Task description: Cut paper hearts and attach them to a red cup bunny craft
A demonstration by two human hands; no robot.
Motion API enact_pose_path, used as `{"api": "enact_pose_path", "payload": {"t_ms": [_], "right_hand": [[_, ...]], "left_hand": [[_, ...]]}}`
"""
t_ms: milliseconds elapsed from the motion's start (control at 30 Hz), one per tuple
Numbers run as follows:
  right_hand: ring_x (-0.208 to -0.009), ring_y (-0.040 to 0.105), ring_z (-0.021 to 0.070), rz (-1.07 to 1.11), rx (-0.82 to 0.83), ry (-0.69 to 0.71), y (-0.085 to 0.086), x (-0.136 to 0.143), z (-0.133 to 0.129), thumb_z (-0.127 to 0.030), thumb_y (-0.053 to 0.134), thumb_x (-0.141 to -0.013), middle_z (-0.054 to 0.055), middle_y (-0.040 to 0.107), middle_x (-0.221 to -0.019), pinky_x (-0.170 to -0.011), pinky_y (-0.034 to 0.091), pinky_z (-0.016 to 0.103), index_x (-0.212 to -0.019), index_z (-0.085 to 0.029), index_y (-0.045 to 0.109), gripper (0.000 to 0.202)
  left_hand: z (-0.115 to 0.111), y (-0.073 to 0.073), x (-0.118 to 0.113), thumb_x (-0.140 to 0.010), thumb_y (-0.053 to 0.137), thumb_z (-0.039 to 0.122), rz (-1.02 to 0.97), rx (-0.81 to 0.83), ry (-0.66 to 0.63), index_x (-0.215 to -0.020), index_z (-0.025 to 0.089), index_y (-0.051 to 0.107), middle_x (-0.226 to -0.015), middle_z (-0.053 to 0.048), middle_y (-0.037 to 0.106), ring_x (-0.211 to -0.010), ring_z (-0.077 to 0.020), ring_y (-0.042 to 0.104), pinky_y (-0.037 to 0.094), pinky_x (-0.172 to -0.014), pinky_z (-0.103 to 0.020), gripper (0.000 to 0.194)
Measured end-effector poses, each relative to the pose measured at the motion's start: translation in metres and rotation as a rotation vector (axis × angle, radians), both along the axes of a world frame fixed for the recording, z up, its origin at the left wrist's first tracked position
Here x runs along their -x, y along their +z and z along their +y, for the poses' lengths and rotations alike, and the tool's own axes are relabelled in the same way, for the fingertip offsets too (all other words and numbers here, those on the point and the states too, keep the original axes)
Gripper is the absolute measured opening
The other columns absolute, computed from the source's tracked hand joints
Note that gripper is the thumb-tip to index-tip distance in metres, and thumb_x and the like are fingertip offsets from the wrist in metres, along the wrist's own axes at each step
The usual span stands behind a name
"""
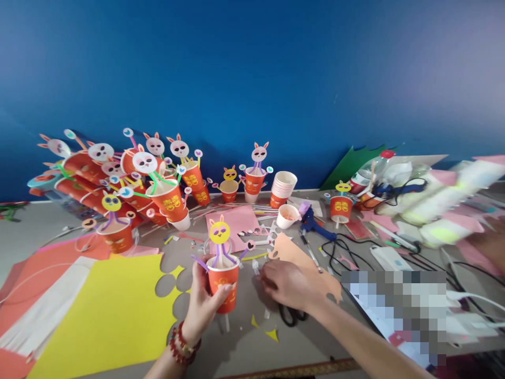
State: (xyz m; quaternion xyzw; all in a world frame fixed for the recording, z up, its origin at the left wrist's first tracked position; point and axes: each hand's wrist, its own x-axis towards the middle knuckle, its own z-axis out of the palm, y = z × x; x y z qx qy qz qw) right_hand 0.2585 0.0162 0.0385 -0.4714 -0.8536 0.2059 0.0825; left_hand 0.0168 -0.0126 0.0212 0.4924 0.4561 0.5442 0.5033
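A plain, saturated blue wall [252, 84] is seen behind a grey work table [145, 363], whose far edge is set close to it. The wall is lit unevenly, with a paler, purplish glow cast at the upper right and deeper blue left toward the middle. Along the table's near edge, a brownish patterned strip [303, 370] can be made out.

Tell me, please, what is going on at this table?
The left hand holds a red paper cup topped by a yellow, rabbit-eared paper face. The right hand is low over the grey table, beside a peach paper sheet with round cut-outs; whether it grips anything is hidden. Similar red cup figures, mostly white-faced, crowd the left, and another person's blurred hand shows at the far right.
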Motion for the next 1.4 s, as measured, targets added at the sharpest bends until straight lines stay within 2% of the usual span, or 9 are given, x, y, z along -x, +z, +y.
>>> {"api": "enact_pose_path", "payload": {"t_ms": [100,167,267,500,633,733,800,1067,1400], "right_hand": [[-0.068,0.061,0.0176,0.498,0.24,-0.254,-0.006,-0.01,0.0,-0.023,0.059,-0.082,0.003,0.067,-0.075,-0.062,0.045,0.027,-0.078,-0.019,0.064,0.008],[-0.06,0.058,0.0152,0.796,0.459,-0.384,-0.006,-0.012,-0.001,-0.032,0.062,-0.082,0.003,0.068,-0.071,-0.056,0.044,0.026,-0.075,-0.018,0.063,0.016],[-0.058,0.056,0.013,1.01,0.64,-0.487,0.0,-0.011,-0.003,-0.037,0.07,-0.077,0.003,0.07,-0.073,-0.056,0.044,0.025,-0.074,-0.018,0.064,0.02],[-0.059,0.055,0.0124,1.096,0.655,-0.465,0.016,-0.01,-0.004,-0.035,0.072,-0.076,0.002,0.069,-0.073,-0.056,0.044,0.024,-0.074,-0.018,0.065,0.018],[-0.058,0.052,0.0119,1.172,0.601,-0.507,0.014,0.0,-0.006,-0.036,0.074,-0.074,0.002,0.068,-0.072,-0.054,0.042,0.023,-0.071,-0.017,0.066,0.021],[-0.059,0.051,0.0123,1.268,0.562,-0.583,0.009,0.016,-0.012,-0.037,0.076,-0.074,0.002,0.067,-0.072,-0.053,0.04,0.022,-0.071,-0.018,0.067,0.021],[-0.057,0.049,0.0118,1.322,0.537,-0.616,0.005,0.028,-0.015,-0.038,0.078,-0.074,0.002,0.066,-0.071,-0.052,0.039,0.022,-0.072,-0.019,0.067,0.022],[-0.054,0.045,0.01,1.438,0.534,-0.649,-0.005,0.05,-0.017,-0.039,0.08,-0.072,-0.002,0.058,-0.066,-0.05,0.036,0.022,-0.074,-0.018,0.067,0.025],[-0.056,0.046,0.012,1.362,0.443,-0.629,-0.009,0.055,-0.018,-0.039,0.075,-0.074,-0.001,0.057,-0.066,-0.053,0.039,0.024,-0.075,-0.019,0.067,0.022]], "left_hand": [[0.002,0.001,-0.001,-0.08,0.073,0.035,0.014,-0.024,0.021,-0.123,0.025,0.042,-0.108,-0.005,0.06,-0.089,-0.019,0.062,0.054,-0.078,-0.031,0.054],[0.002,0.001,-0.002,-0.08,0.073,0.036,0.013,-0.022,0.017,-0.122,0.025,0.044,-0.107,-0.005,0.061,-0.088,-0.0192,0.063,0.054,-0.077,-0.031,0.052],[0.003,0.001,-0.003,-0.08,0.073,0.036,0.039,-0.015,0.011,-0.123,0.025,0.045,-0.111,-0.006,0.061,-0.091,-0.0202,0.062,0.052,-0.081,-0.032,0.052],[0.003,-0.002,-0.004,-0.079,0.074,0.036,0.027,0.002,-0.006,-0.128,0.024,0.042,-0.118,-0.009,0.06,-0.102,-0.0226,0.062,0.05,-0.089,-0.034,0.059],[0.0,-0.009,-0.002,-0.074,0.078,0.043,-0.228,0.144,-0.034,-0.133,0.026,0.043,-0.122,-0.012,0.063,-0.107,-0.0283,0.064,0.053,-0.09,-0.04,0.071],[-0.003,-0.014,0.001,-0.071,0.075,0.055,-0.45,0.244,-0.136,-0.128,0.022,0.054,-0.115,-0.016,0.069,-0.099,-0.0345,0.069,0.056,-0.083,-0.047,0.07],[-0.005,-0.016,0.001,-0.07,0.073,0.06,-0.505,0.244,-0.199,-0.122,0.019,0.06,-0.116,-0.018,0.069,-0.099,-0.0373,0.069,0.057,-0.082,-0.049,0.067],[-0.013,-0.007,-0.003,-0.064,0.076,0.06,-0.465,0.244,-0.236,-0.127,0.019,0.06,-0.112,-0.018,0.07,-0.1,-0.0391,0.067,0.057,-0.075,-0.044,0.076],[-0.012,0.007,-0.006,-0.063,0.077,0.061,-0.437,0.254,-0.244,-0.125,0.018,0.061,-0.111,-0.018,0.069,-0.096,-0.0364,0.067,0.056,-0.073,-0.042,0.077]]}}
